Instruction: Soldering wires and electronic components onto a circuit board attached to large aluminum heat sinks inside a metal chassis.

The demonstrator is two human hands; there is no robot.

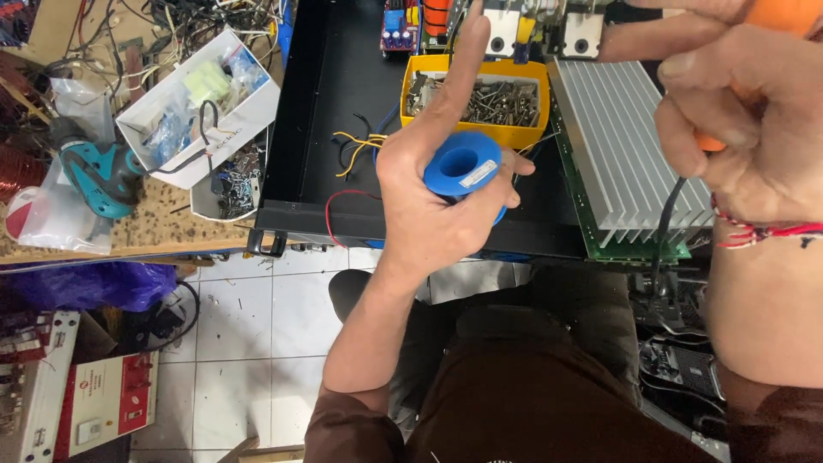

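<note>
The blue spool (462, 165) is sitting in the left hand (433, 184), fingers gripping it to feed wire; right hand (741, 111) is squeezing an orange tool (784, 21).

The blue spool (461, 167) looks like smooth, slightly glossy plastic. Just behind it, the yellow tray (467, 133) is matt plastic and holds dull metal screws (501, 101). Right of the tray, the ribbed heat sink (621, 146) is brushed bare metal. The black chassis (330, 111) looks like matt painted metal.
</note>
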